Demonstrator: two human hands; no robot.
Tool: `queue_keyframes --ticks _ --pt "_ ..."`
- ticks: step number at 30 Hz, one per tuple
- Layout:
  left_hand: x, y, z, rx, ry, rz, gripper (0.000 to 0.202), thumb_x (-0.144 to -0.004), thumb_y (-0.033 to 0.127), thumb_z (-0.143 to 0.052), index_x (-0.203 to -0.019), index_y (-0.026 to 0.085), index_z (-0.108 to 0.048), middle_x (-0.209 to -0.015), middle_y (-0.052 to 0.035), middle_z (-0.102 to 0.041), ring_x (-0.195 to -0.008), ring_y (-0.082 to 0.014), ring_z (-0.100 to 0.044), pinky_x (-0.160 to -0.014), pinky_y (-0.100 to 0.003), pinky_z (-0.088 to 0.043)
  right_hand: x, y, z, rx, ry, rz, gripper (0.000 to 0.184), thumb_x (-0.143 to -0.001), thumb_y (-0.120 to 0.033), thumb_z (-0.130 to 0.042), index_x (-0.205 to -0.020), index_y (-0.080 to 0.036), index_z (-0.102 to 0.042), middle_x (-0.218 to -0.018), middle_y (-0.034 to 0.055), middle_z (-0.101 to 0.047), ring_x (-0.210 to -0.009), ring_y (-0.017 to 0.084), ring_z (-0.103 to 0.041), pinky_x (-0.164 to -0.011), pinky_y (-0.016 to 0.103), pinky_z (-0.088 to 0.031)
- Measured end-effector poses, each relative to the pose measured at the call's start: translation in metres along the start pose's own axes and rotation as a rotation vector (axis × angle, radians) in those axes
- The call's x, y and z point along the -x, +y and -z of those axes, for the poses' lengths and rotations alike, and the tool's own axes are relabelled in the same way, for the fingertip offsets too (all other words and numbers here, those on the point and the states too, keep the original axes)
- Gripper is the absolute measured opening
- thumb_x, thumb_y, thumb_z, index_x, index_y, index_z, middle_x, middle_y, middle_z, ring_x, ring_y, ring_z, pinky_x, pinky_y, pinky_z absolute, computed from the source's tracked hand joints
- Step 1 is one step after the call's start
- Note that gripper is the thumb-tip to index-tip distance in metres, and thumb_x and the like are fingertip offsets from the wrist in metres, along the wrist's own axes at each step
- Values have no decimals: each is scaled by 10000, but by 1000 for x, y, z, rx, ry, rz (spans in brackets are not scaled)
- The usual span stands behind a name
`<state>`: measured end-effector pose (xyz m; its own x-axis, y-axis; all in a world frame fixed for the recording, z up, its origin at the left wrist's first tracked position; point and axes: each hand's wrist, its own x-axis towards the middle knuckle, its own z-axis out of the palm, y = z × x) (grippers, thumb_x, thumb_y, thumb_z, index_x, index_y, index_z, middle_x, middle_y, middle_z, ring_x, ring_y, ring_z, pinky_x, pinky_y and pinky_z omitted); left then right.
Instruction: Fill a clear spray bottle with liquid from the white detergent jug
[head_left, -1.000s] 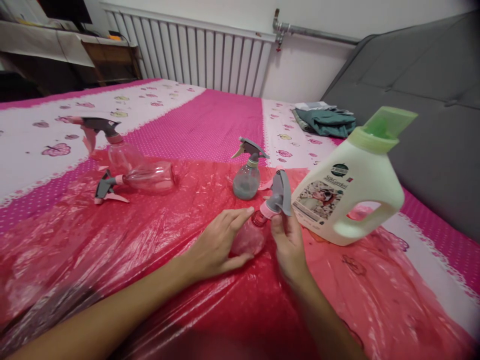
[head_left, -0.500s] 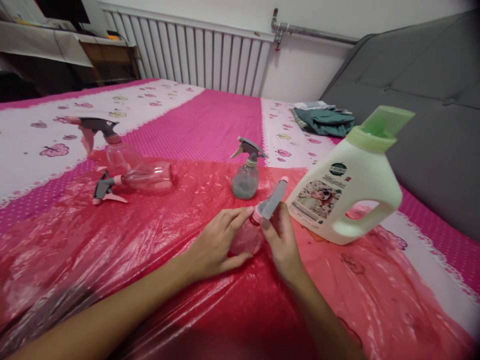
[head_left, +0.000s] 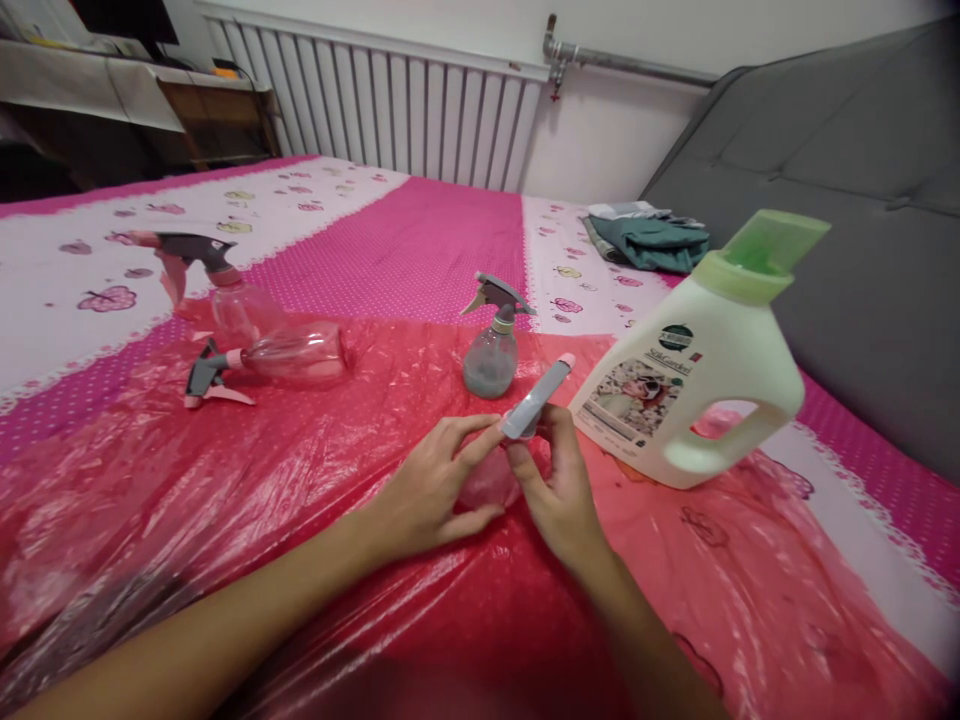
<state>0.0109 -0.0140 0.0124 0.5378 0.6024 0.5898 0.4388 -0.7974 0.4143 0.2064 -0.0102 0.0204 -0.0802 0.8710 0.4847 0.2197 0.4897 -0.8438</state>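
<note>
Between my hands stands a small clear pinkish spray bottle (head_left: pixel 491 478) on red plastic sheeting. My left hand (head_left: pixel 431 485) holds the bottle's body from the left, its index finger reaching up to the neck. On top sits a grey spray head (head_left: pixel 536 400) with a pink nozzle tip, pointing up and away to the right. My right hand (head_left: pixel 561 490) grips the spray head at its collar with thumb and fingers. Just beyond stands another spray bottle (head_left: pixel 491 360), with a grey head and some cloudy liquid inside. A large pale-green detergent jug (head_left: pixel 690 400) stands right of my right hand.
Red plastic sheeting (head_left: pixel 360 430) covers the near part of the bed. At the left, one pink spray bottle (head_left: pixel 244 310) stands upright and another spray bottle (head_left: pixel 300 355) lies on its side. Folded clothes (head_left: pixel 649 238) lie at the back, near the grey headboard (head_left: pixel 825 150).
The spray head has turned on the bottle's neck, and its grey top now faces me more. My right fingers have shifted slightly around the collar. My left hand stays on the bottle.
</note>
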Motion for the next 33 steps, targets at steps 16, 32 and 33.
queue_keyframes --ticks 16,32,33 --pt "-3 2 5 45 -11 35 941 -979 309 -742 -1706 361 -148 -1514 -153 -508 -1355 -352 -564 -1124 -565 -538 5 3 -10 -53 191 -8 367 -1000 -450 -658 -1257 -256 -482 -1258 49 -563 -1185 142 -582 -1052 333 -483" --pt "-4 -2 2 52 23 8 963 -969 323 -754 -1713 318 -143 -1485 -156 -563 -1292 -349 -603 -1103 -561 -541 0 -2 -1 -168 271 -71 439 -1088 -573 -382 -1404 -307 -530 -1425 56 -569 -1326 171 -547 -1167 403 -423" --pt "-4 -2 1 44 23 12 964 -969 331 -755 -1712 317 -140 -1486 -158 -563 -1294 -353 -603 -1103 -563 -541 0 -3 -1 -142 290 -60 422 -1087 -569 -386 -1361 -292 -547 -1349 57 -594 -1264 167 -567 -1125 385 -443"
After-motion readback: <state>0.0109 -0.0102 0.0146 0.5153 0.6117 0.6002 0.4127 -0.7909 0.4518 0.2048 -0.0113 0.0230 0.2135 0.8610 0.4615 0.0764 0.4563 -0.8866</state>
